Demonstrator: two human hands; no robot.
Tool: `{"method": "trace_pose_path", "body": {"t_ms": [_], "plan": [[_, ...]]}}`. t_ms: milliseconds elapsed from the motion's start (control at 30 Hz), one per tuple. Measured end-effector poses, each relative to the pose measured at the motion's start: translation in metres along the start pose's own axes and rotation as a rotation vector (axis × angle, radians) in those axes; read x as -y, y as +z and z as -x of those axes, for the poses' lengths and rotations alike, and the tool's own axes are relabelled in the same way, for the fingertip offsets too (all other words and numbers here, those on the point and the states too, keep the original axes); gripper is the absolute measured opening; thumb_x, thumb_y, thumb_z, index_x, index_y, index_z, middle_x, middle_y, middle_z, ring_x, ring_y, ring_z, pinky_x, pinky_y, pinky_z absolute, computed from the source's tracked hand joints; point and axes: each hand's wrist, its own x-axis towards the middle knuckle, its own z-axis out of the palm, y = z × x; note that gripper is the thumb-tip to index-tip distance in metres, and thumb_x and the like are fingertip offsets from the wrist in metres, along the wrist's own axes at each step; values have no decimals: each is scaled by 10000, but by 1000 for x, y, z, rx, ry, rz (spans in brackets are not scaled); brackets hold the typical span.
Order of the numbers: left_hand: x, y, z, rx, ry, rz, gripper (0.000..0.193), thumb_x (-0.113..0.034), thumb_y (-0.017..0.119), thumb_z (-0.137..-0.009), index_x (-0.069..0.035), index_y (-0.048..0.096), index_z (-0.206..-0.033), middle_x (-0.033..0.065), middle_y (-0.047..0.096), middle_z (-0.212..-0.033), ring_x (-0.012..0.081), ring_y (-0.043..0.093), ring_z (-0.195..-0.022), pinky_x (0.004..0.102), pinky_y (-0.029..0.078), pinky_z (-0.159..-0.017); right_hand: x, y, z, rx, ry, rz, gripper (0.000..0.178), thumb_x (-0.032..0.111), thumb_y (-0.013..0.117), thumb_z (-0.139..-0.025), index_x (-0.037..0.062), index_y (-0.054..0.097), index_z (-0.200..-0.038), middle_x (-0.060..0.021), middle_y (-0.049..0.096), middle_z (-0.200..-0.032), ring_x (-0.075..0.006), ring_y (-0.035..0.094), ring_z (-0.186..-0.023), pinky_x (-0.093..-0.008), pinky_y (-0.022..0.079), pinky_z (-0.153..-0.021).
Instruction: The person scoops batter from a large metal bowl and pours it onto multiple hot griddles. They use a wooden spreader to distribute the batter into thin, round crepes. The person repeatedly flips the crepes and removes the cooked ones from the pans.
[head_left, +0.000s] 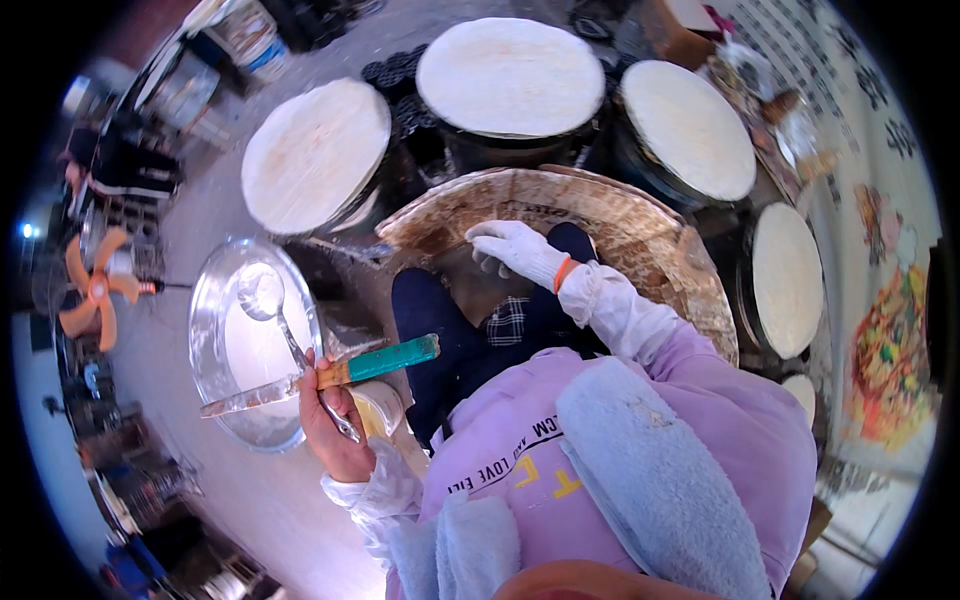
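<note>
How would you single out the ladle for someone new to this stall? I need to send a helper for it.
Find the shiny round metal basin at the person's left, beside the ring of pale round griddles. The ladle lies in its white batter, handle running to the bare left hand. Unlike the teal-handled spreader there, it is all metal with a round bowl.

Your bare left hand (335,425) grips a teal-handled spatula (320,378) and a ladle (290,340) over a metal basin (215,385). Your gloved right hand (510,247) touches the round woven tray (640,235).

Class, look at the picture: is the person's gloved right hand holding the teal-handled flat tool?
No. The white-gloved right hand rests empty on the round woven tray's edge, while the bare left hand grips the teal-handled flat tool.
</note>
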Motion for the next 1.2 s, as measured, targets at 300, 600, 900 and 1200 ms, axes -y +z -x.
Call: {"method": "trace_pose_path", "body": {"t_ms": [300,600,900,1200], "plan": [[-7,-73,-37,-253,82,68,305,-151,477,-1054,39,529,-1288,41,633,-938,20,411,-518,154,389,-457,51,85,-210,-364,-785,1217,375,183,614,-845,117,603,-1213,-125,672,-1099,-311,628,-1072,-429,477,-889],[-12,-83,-98,-234,35,75,314,-159,485,-1050,20,527,-1305,58,669,-975,27,428,-517,161,394,-457,95,129,-320,-62,-796,1560,260,204,589,-838,123,684,-1065,-103,689,-999,-303,659,-992,-436,500,-867],[-6,-53,-120,-82,-5,22,421,-167,474,-1043,26,456,-1416,55,658,-1001,22,419,-542,176,373,-485,321,-95,-318,-430,-1036,693,146,183,726,-862,52,723,-926,-20,697,-806,-138,643,-753,-305,517,-696],[16,-6,-125,-1,-41,-18,354,-144,455,-1053,35,511,-1353,53,664,-1004,23,396,-519,162,370,-445,251,-143,-143,-656,-961,1683,139,150,665,-806,87,715,-919,-137,688,-849,-343,674,-823,-431,547,-750]]}}
